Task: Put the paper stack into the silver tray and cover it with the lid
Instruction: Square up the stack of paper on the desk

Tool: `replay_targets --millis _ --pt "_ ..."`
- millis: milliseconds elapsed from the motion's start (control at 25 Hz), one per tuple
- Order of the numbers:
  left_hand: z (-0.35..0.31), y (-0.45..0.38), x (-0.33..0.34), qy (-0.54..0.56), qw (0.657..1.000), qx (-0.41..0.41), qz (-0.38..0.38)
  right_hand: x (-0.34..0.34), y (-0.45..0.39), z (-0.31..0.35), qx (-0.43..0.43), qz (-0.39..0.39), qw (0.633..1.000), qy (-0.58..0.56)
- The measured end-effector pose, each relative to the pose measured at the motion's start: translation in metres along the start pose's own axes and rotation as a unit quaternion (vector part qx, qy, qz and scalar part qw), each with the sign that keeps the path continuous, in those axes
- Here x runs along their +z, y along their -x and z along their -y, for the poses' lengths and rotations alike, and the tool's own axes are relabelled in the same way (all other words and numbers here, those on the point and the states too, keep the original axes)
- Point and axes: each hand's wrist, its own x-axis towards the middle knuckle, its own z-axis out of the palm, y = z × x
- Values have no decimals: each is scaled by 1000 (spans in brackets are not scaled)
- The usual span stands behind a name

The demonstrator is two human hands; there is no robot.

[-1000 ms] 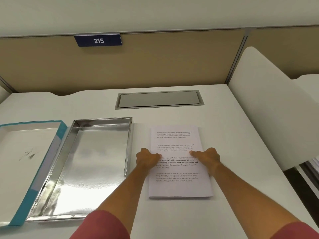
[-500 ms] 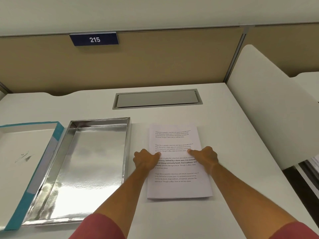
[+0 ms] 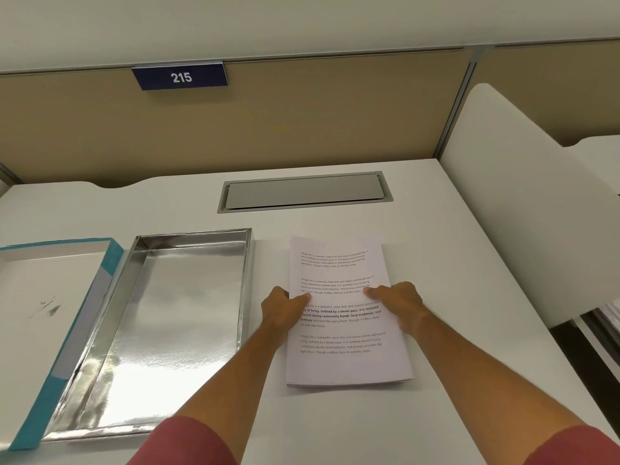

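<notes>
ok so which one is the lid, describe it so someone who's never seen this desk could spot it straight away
Start at the white desk below the 215 sign. At its left side lies the shiny silver tray; the lid sits right beside it, further left, running off the picture's edge. It lies open side up, and unlike the mirror-bright tray it has a dull white inside and teal-blue walls.

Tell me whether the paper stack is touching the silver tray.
Apart. The head view shows a strip of bare white desk between the right wall of the silver tray and the left edge of the paper stack.
</notes>
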Motion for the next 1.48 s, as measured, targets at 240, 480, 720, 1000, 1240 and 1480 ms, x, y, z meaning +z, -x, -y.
replay_targets --millis 240,480,720,1000,1240,1480 --pt "0 -2 -6 36 999 3 13 -4 -2 -1 -11 24 1000 -16" --pt "1 -17 -17 46 999 -18 3 -23 -9 6 28 50 996 -67" --pt "2 -32 -24 29 997 -44 48 -35 -18 10 65 116 989 -65" --pt "-2 -30 -23 25 998 -10 52 -32 -25 11 47 124 991 -36" --pt "-41 -6 -40 111 990 79 39 -45 -1 50 -113 113 987 -18" --pt "-92 22 -71 115 967 226 8 -61 29 92 -308 75 948 -28"
